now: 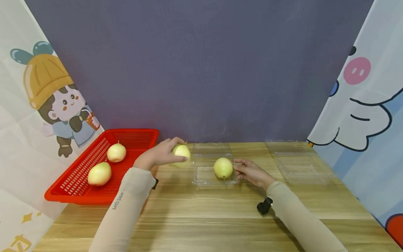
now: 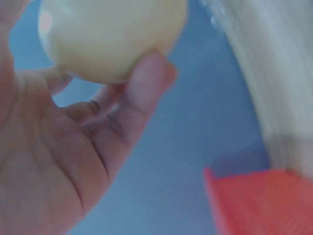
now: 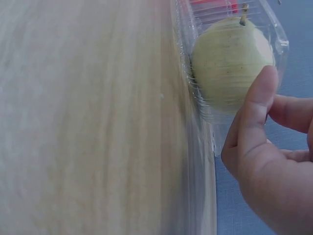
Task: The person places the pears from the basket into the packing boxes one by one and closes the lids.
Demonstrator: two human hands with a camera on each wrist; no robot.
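Note:
My left hand (image 1: 161, 153) grips a pale yellow pear (image 1: 182, 154) between thumb and fingers, above the table just left of a clear plastic box (image 1: 203, 176). In the left wrist view the pear (image 2: 112, 39) sits at the fingertips, its top cut off by the frame. Another pear (image 1: 223, 168) is in the box's right part. At the box's right end, my right hand (image 1: 253, 174) pinches the rim. The right wrist view shows the boxed pear (image 3: 230, 63) stem up behind the ribbed clear wall, thumb and finger at the box's edge.
A red plastic basket (image 1: 94, 200) stands on the left with two pears (image 1: 100, 174) inside. To the right lies another clear plastic box (image 1: 302, 169), its lid side toward the back. A grey-purple panel (image 1: 204, 70) rises behind the wooden table (image 1: 201, 224).

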